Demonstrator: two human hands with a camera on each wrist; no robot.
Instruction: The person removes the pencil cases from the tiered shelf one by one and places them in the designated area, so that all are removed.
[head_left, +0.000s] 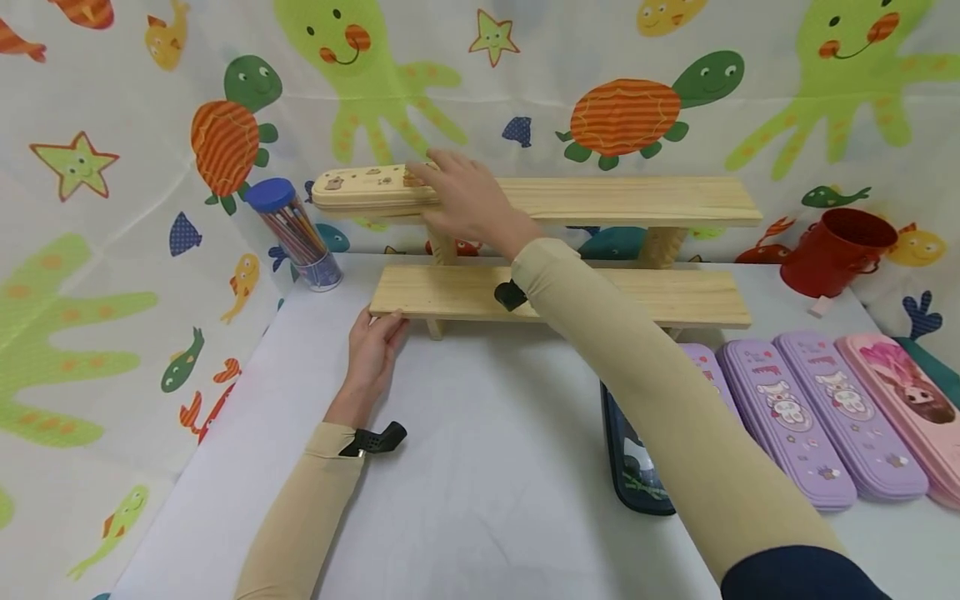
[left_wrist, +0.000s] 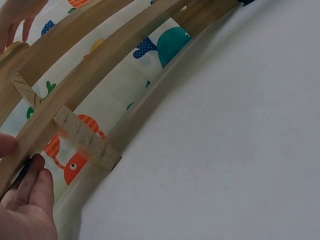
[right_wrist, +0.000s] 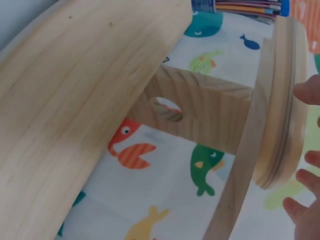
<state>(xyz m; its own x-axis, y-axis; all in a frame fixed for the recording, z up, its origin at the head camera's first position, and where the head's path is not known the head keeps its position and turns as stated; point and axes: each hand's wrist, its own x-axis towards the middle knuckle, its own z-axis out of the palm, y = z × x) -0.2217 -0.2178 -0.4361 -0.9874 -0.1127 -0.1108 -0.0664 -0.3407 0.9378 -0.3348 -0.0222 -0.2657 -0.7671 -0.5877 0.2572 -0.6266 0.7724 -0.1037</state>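
Note:
A two-tier wooden shelf (head_left: 630, 200) stands at the back of the table. On the left end of its upper board lies a long, rounded cream pencil case (head_left: 360, 185) with small printed pictures. My right hand (head_left: 468, 196) is over the case's right end, fingers extended; in the right wrist view its thumb (right_wrist: 307, 91) overlaps the case's edge, and firm contact is unclear. My left hand (head_left: 371, 350) pinches the left front corner of the lower board (head_left: 450, 287). In the left wrist view, the thumb is above that board and the fingers (left_wrist: 37, 182) are beneath.
A blue-lidded tub of pencils (head_left: 296, 237) stands left of the shelf. To the right are a red bucket (head_left: 836, 250) and a small pale pink block (head_left: 821, 307). Purple cases (head_left: 787, 425), a pink case (head_left: 911, 408) and a dark case (head_left: 633, 467) lie at front right.

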